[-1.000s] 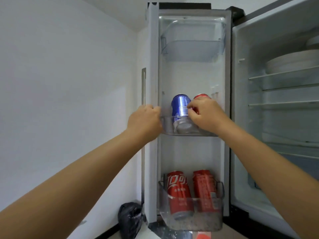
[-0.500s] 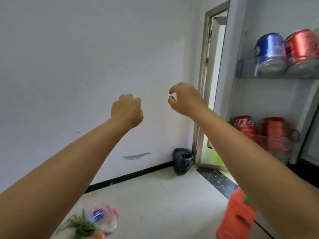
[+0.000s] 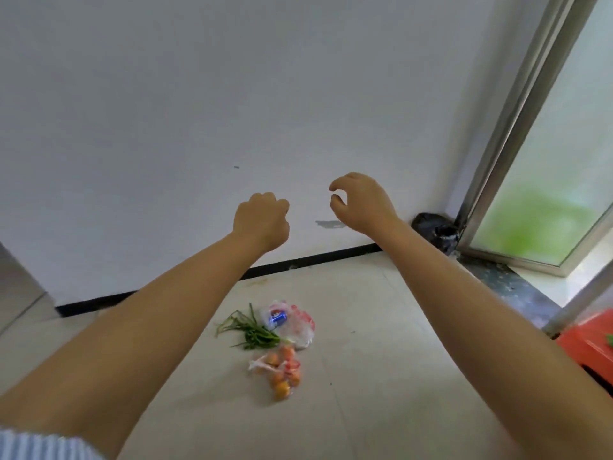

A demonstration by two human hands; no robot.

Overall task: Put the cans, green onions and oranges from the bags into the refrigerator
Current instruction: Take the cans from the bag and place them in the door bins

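On the pale floor lie green onions (image 3: 252,332), a clear bag (image 3: 293,323) with a blue can (image 3: 278,318) inside, and a clear bag of oranges (image 3: 282,370) just in front of them. Both arms reach out above them at chest height. My left hand (image 3: 262,220) is curled into a loose fist and holds nothing. My right hand (image 3: 360,202) is empty, fingers bent and apart. The refrigerator is out of view.
A white wall with a black baseboard (image 3: 298,262) stands ahead. A black bag (image 3: 431,227) sits in the corner by a metal-framed glass door (image 3: 517,134) on the right. An orange-red stool (image 3: 590,346) is at the right edge.
My view has swung left and down from the refrigerator door to the floor. My right hand let go of the can on the door shelf, my left hand left the door; both now hang empty.
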